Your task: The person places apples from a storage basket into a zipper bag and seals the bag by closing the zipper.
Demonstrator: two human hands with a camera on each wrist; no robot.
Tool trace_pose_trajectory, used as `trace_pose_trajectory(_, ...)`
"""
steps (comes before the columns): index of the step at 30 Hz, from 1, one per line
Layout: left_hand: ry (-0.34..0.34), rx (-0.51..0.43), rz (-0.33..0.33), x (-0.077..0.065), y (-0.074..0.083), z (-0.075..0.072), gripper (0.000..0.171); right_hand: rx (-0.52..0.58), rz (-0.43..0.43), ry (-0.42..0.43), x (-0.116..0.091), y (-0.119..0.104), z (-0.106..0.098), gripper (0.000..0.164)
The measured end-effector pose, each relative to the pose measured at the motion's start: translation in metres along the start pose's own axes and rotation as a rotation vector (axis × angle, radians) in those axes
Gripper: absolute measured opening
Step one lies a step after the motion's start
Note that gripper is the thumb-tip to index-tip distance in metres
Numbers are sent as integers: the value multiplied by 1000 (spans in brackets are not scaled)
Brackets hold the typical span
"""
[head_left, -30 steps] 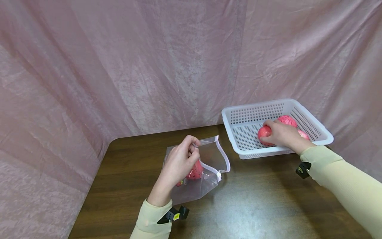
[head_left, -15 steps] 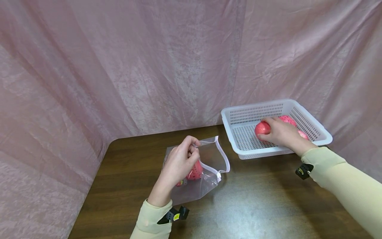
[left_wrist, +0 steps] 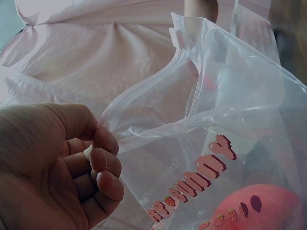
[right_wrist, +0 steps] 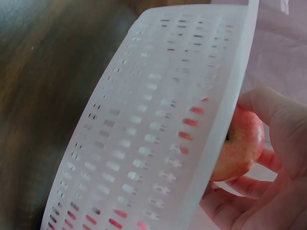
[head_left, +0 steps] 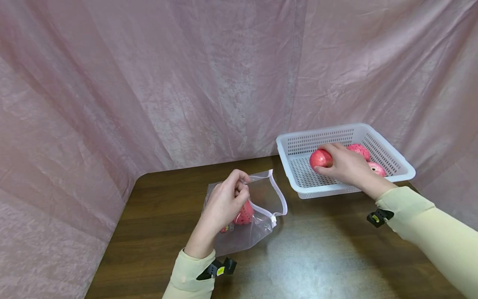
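A clear zip bag (head_left: pixel 257 236) with a white slider rim and red printed lettering lies toward the middle of the table. My left hand (head_left: pixel 224 201) pinches its top edge, holding the mouth apart; in the left wrist view a pinkish-red round fruit (left_wrist: pixel 259 208) shows inside the bag. Over at the right, my right hand (head_left: pixel 345 164) grips a red apple (head_left: pixel 320 159) within the white plastic basket (head_left: pixel 325 192). The right wrist view has the apple (right_wrist: pixel 242 146) between thumb and fingers behind the basket's slotted wall.
Two more pinkish-red fruits (head_left: pixel 376 168) sit in the basket's right part. The basket stands at the back right of the dark wooden table (head_left: pixel 157 224). A pink curtain (head_left: pixel 209 83) hangs behind and along the left side.
My right hand has shifted left with the apple, away from the other two fruits, which show more fully. The left hand and bag look unchanged.
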State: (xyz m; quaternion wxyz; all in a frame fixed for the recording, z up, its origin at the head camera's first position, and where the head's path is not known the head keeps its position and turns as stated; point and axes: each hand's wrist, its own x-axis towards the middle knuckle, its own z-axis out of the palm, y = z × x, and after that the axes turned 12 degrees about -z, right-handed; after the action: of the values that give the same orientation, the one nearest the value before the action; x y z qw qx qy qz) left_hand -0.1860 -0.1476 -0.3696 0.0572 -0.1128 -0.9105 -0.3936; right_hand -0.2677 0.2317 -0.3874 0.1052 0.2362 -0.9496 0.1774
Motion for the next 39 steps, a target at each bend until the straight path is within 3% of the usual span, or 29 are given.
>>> trace_pose_trajectory(6, -3, -3, 4, 0, -1, 0, 24, 11, -9, 18, 0, -6, -1, 66)
trace_pose_trajectory(17, -6, -7, 7, 1, 0, 0, 24, 131, -3, 51, -2, -24, -8, 67)
trace_pose_trajectory(29, -3, -12, 27, 1, 0, 0, 24, 253, -67, 104, -4, -50, -14, 66)
trace_pose_trajectory(39, -7, -15, 20, 1, 0, 0, 23, 390, -63, 83, -7, -73, -18, 64)
